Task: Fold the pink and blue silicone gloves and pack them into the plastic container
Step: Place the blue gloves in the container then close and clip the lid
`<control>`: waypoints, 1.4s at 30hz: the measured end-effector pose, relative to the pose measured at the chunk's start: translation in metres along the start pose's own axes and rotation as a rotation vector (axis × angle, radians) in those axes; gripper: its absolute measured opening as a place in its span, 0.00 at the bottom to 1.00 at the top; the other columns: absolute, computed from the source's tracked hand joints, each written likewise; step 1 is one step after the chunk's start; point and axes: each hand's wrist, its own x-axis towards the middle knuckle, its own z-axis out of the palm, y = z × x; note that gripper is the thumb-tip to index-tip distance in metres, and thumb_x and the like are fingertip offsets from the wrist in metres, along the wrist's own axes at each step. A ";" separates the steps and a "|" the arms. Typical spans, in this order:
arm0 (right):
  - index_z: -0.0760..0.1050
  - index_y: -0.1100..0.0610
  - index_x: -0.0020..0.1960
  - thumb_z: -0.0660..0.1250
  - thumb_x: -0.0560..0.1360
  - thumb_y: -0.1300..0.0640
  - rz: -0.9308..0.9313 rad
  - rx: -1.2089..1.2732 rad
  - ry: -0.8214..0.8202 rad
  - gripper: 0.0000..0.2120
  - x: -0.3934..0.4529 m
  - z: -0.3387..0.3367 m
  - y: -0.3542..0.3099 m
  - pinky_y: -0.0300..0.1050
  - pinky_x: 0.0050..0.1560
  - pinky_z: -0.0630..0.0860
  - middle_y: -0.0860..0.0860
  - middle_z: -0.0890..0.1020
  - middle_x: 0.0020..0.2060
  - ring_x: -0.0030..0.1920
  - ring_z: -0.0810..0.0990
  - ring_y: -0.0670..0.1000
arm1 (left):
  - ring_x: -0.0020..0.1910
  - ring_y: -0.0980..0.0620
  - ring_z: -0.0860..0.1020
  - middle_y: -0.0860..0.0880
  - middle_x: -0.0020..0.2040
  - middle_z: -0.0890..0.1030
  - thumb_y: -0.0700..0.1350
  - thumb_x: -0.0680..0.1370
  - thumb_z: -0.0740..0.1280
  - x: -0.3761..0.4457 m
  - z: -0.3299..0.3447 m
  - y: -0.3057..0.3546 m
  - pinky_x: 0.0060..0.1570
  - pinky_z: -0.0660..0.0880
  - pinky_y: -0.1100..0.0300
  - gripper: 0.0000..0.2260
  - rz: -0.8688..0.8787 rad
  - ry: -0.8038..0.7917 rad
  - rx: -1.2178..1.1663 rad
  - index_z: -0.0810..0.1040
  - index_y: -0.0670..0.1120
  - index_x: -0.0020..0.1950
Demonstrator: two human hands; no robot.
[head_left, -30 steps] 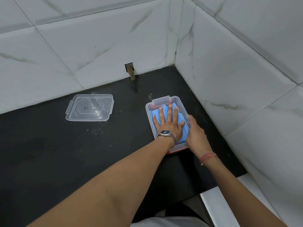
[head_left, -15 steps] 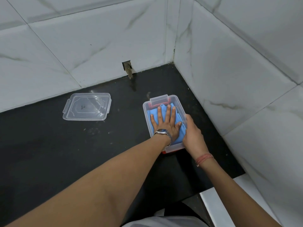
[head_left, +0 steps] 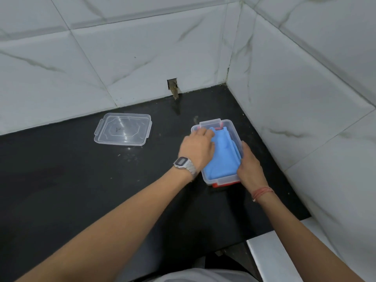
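A clear plastic container (head_left: 233, 128) stands on the black counter near the right wall. A folded blue glove (head_left: 222, 157) fills it. Beneath the blue one, the pink glove (head_left: 224, 184) shows as a reddish strip at the near end and a sliver at the far end. My left hand (head_left: 196, 148), with a wristwatch, sits at the container's left side, fingers curled down on the blue glove's left edge. My right hand (head_left: 249, 166) grips the container's near right wall, thumb inside against the glove.
The clear lid (head_left: 123, 129) lies flat on the counter (head_left: 71, 180) to the left, near the back wall. Tiled walls meet in a corner behind the container. A small wall opening (head_left: 173, 86) sits above the counter. A white ledge (head_left: 270, 259) borders the counter's near right end.
My left hand has lifted from pressing flat on the blue glove and shifted to its left edge, fingers now curled. My right hand stays on the container's right side.
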 end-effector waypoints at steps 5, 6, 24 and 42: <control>0.50 0.54 0.79 0.59 0.79 0.61 -0.016 -0.133 0.055 0.31 -0.002 0.002 -0.004 0.57 0.68 0.68 0.55 0.65 0.74 0.72 0.67 0.57 | 0.48 0.41 0.78 0.44 0.50 0.80 0.43 0.76 0.63 -0.021 -0.023 -0.093 0.46 0.75 0.50 0.06 -0.253 0.098 -0.074 0.78 0.45 0.51; 0.51 0.55 0.78 0.59 0.79 0.60 -0.047 -0.157 0.079 0.31 -0.004 0.003 -0.005 0.57 0.68 0.68 0.55 0.65 0.74 0.72 0.66 0.58 | 0.49 0.40 0.78 0.42 0.51 0.80 0.42 0.77 0.63 -0.024 -0.024 -0.114 0.46 0.75 0.50 0.07 -0.314 0.076 -0.045 0.78 0.44 0.51; 0.58 0.50 0.75 0.56 0.82 0.57 -0.069 -0.191 0.137 0.22 -0.034 0.017 -0.006 0.62 0.73 0.59 0.52 0.57 0.78 0.76 0.59 0.56 | 0.40 0.40 0.79 0.43 0.45 0.79 0.46 0.74 0.59 -0.056 -0.026 -0.193 0.41 0.73 0.50 0.10 0.037 0.132 0.291 0.73 0.42 0.50; 0.67 0.39 0.68 0.64 0.80 0.55 -0.311 0.666 0.105 0.20 -0.060 -0.024 -0.050 0.25 0.49 0.74 0.29 0.74 0.61 0.61 0.74 0.31 | 0.27 0.52 0.79 0.48 0.35 0.84 0.50 0.80 0.51 -0.013 -0.076 -0.023 0.23 0.66 0.66 0.08 -0.385 0.443 -1.056 0.66 0.49 0.48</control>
